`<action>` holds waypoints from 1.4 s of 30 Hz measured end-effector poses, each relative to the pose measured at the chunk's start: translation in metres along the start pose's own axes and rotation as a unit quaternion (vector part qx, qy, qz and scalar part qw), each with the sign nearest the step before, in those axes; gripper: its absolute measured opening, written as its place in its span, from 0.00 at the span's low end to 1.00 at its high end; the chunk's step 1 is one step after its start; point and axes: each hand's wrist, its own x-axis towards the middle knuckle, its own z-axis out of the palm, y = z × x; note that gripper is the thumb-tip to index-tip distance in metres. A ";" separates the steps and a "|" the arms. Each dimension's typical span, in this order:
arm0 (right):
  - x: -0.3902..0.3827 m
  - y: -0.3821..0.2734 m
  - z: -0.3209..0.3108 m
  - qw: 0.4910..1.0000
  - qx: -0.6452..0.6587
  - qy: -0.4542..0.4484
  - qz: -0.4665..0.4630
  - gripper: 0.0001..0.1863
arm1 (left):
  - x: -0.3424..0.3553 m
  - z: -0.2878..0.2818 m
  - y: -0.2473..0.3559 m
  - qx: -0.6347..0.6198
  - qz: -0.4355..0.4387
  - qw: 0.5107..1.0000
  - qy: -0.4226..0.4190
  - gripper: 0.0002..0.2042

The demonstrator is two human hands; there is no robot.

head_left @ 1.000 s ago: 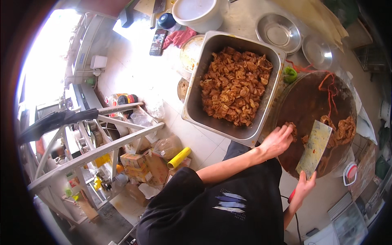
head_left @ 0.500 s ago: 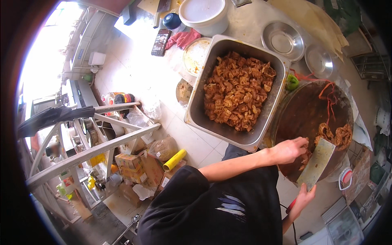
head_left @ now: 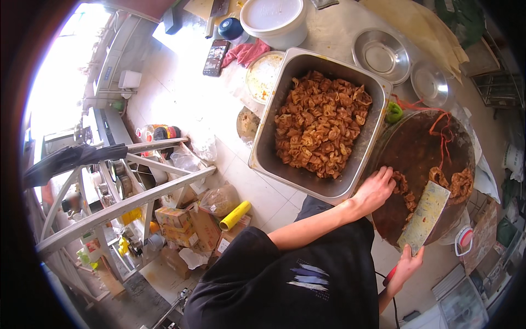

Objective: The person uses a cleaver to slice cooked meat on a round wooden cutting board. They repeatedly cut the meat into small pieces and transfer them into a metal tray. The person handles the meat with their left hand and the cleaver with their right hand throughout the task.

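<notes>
My right hand point(head_left: 408, 267) grips a cleaver point(head_left: 424, 214), its broad, smeared blade lying over the round dark chopping block point(head_left: 411, 142). Beside the blade's upper end sits a brown, ruffled lump of meat point(head_left: 460, 186), with a red plastic string point(head_left: 442, 140) running up from it. Along the blade's left side lies a loose strip of meat pieces point(head_left: 404, 192). My left hand point(head_left: 376, 189) is over the block's left edge, fingers curled, close to that strip; what they hold, if anything, is hidden. A deep steel pan point(head_left: 264, 148) holds a heap of similar brown pieces point(head_left: 323, 126).
Steel bowls point(head_left: 381, 55) stand beyond the pan, near a lidded white tub point(head_left: 274, 22). A phone point(head_left: 216, 57) and a red cloth point(head_left: 244, 53) lie at the far left of the worktop. A metal frame point(head_left: 126, 205) and cardboard boxes point(head_left: 203, 225) are at left.
My left hand has moved left and slightly away from me, from beside the blade to the block's left edge, uncovering the strip of meat. The cleaver has barely moved.
</notes>
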 end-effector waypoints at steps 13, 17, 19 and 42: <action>-0.007 -0.021 0.010 0.999 0.028 0.014 -0.033 0.21 | -0.003 -0.019 0.003 0.040 -0.032 0.997 -0.054 0.11; -0.011 -0.046 0.030 0.989 0.008 0.025 -0.146 0.16 | -0.011 -0.019 0.010 0.019 -0.058 0.998 -0.031 0.12; -0.008 -0.049 0.032 0.975 -0.076 0.005 -0.207 0.12 | -0.018 -0.018 0.009 0.004 -0.059 0.997 -0.049 0.16; 0.037 -0.081 0.018 0.862 -0.293 -0.068 -0.408 0.10 | -0.023 -0.013 0.002 -0.037 -0.029 0.998 -0.043 0.23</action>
